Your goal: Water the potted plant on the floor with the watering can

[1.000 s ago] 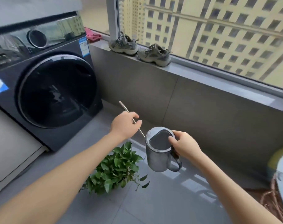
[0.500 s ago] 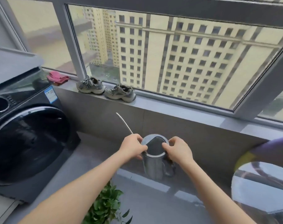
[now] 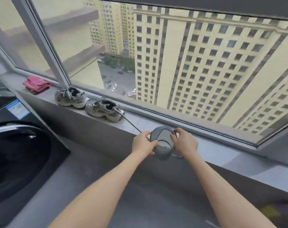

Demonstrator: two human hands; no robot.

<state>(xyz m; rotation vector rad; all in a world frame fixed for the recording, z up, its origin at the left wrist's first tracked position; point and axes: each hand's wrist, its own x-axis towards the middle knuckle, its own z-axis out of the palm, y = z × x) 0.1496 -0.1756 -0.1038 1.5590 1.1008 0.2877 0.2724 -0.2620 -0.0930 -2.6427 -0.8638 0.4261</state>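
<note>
Watering can (image 3: 163,145) sits at the windowsill (image 3: 222,150) edge, your left hand (image 3: 144,146) and right hand (image 3: 184,143) clasping its sides; its contents are unclear, its handle hidden.

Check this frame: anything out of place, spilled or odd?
No spill or damage shows. One oddity: both hands hold the watering can up at the windowsill, its spout tip near a sneaker, and the plant is out of view.

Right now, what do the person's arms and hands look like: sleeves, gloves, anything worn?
Both forearms are bare right up to the bottom edge of the frame, with no sleeves showing. The left hand and right hand have no gloves, and no watch, bracelet or ring is visible. No markings or cables show on either arm.
</note>
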